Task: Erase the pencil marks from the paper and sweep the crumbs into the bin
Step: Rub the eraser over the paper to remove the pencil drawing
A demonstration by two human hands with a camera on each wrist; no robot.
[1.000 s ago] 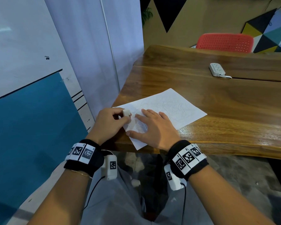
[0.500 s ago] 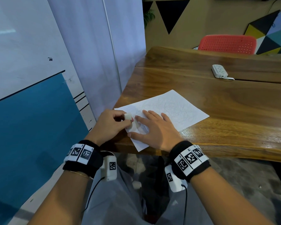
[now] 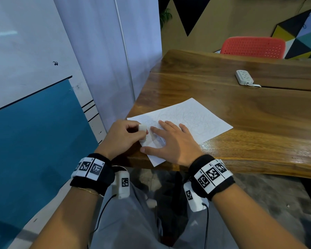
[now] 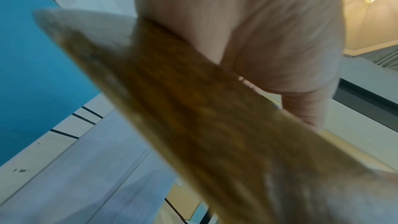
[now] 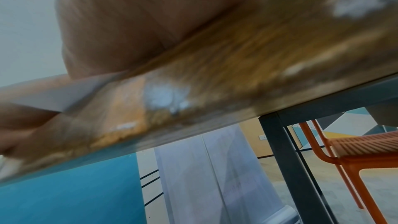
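Note:
A white sheet of paper point(image 3: 192, 121) covered in faint pencil scribbles lies at the near left corner of the wooden table point(image 3: 250, 112). My left hand point(image 3: 122, 135) pinches a small white eraser point(image 3: 142, 128) and holds it against the paper's near left part. My right hand point(image 3: 171, 141) lies flat on the sheet just right of the eraser, fingers spread and pressing it down. Both wrist views are blurred: each shows only a palm and the table's edge from below. No bin is in view.
A white power strip point(image 3: 244, 77) lies far back on the table. A red chair point(image 3: 253, 48) stands behind the table. A white and blue wall panel point(image 3: 34, 123) runs close along the left. The table's dark metal leg point(image 5: 286, 159) shows beneath.
The eraser in my left hand has shifted slightly toward me over the paper's near left part. My right hand has stayed flat on the sheet.

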